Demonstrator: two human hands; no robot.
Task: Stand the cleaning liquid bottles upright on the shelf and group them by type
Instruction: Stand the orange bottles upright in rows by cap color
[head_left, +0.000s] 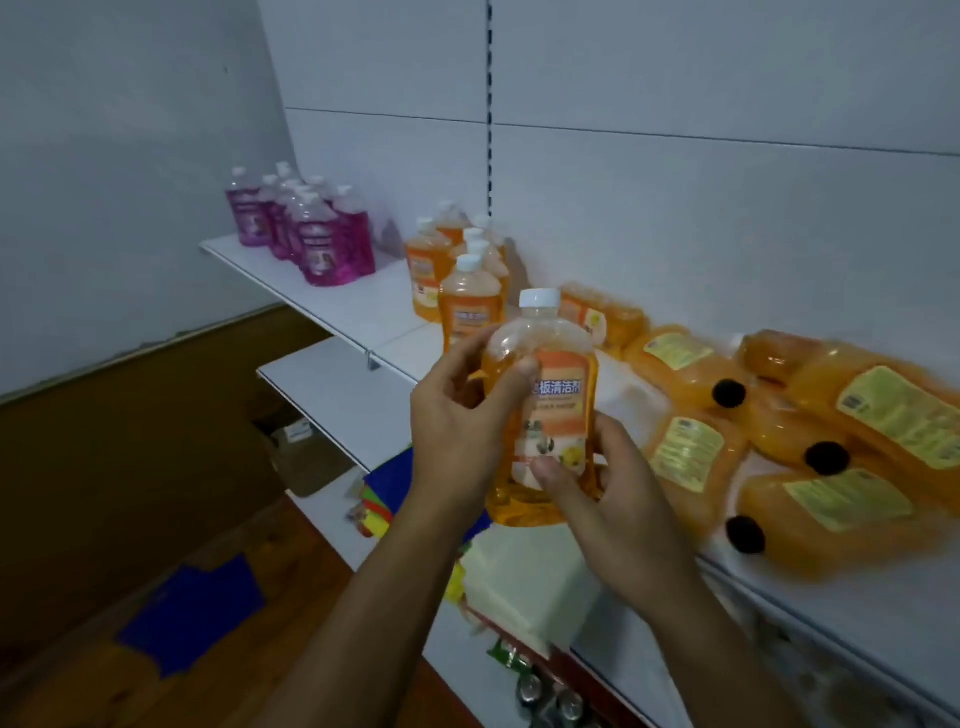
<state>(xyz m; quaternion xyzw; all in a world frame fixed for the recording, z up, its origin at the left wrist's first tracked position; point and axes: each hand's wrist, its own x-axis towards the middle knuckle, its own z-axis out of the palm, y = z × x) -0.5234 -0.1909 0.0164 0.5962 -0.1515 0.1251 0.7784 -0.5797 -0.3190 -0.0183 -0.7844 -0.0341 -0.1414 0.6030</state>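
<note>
An orange bottle (540, 410) with a white cap is held upright in front of the shelf (358, 306). The left hand (457, 410) grips its shoulder; the right hand (608, 488) grips its lower body, thumb on the label. Upright on the shelf: about six purple bottles (311, 228) and about six orange bottles (462, 270). The black-capped orange bottles (779, 431) lie flat; count unclear.

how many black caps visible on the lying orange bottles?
3, all at the right of the shelf: one farthest back, one in the middle, one nearest the front edge. Others may be hidden.
</note>
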